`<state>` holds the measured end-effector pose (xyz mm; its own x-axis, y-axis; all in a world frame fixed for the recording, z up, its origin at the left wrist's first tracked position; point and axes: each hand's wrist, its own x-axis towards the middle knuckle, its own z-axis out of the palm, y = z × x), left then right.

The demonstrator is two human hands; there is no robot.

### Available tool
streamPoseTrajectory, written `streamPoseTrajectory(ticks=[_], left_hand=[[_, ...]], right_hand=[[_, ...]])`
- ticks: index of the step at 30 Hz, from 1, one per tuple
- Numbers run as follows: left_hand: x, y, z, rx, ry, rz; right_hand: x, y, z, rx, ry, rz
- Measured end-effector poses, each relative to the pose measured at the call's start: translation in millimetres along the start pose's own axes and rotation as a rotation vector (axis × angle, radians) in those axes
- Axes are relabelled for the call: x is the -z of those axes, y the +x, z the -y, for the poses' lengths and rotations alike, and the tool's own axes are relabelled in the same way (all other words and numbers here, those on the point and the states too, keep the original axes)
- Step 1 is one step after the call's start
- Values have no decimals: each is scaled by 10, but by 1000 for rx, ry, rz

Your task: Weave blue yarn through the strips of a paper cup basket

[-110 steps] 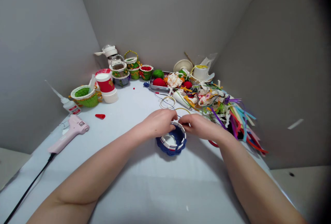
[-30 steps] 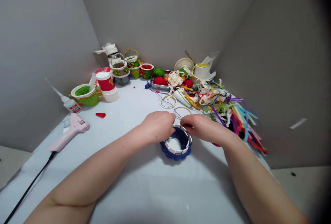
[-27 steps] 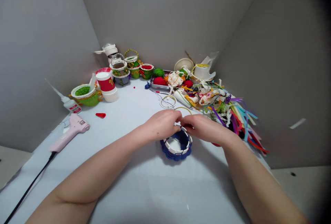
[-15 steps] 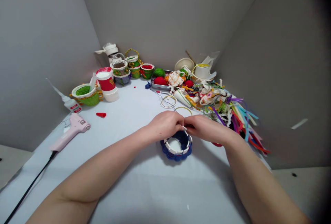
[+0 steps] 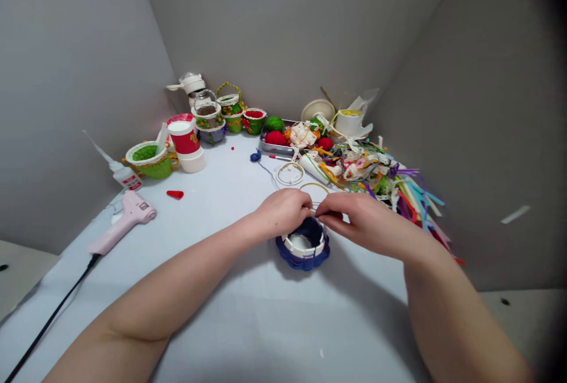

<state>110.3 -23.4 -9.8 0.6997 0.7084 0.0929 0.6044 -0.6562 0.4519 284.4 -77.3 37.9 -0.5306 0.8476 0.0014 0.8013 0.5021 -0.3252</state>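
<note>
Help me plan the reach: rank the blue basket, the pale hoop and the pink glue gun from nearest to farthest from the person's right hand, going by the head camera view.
From the right hand:
1. Blue basket, just below and left of that hand.
2. Pale hoop, ahead and left on the table.
3. Pink glue gun, far left on the table.

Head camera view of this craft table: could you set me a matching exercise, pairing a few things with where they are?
Things:
1. Pink hot glue gun
2. Blue-and-white round basket
3. Small red cone
4. Metal tray

Places:
A. Holding a red ball and a green ball
B. Beneath the left hand and right hand
C. Near the glue gun
D. Trailing a black cord

Pairs: 1-D, 2-B, 3-C, 4-A
</note>
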Motion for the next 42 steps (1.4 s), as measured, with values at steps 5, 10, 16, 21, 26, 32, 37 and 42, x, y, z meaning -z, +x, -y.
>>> streamPoseTrajectory(ticks=[5,10,16,21,26,32,37,42], left_hand=[[1,8,13,-3,25,-5],[-7,18,35,-12,-23,8],[-7,18,32,11,-28,8],[19,5,-4,13,-10,15],[26,-8,-19,16,10,17],[25,-51,-66,1,121,57],[73,-93,-139,56,254,69],[101,-128,-171,69,271,108]], right_hand=[[-114,110,87,-41,-36,-4],[-64,45,42,42,-42,113],[76,-65,-100,57,15,127],[105,-61,-260,-23,91,121],[-24,3,-423,-101,114,216],[-159,66,-442,-111,10,332],[-99,36,-398,-118,19,302],[-102,34,-414,-94,22,318]])
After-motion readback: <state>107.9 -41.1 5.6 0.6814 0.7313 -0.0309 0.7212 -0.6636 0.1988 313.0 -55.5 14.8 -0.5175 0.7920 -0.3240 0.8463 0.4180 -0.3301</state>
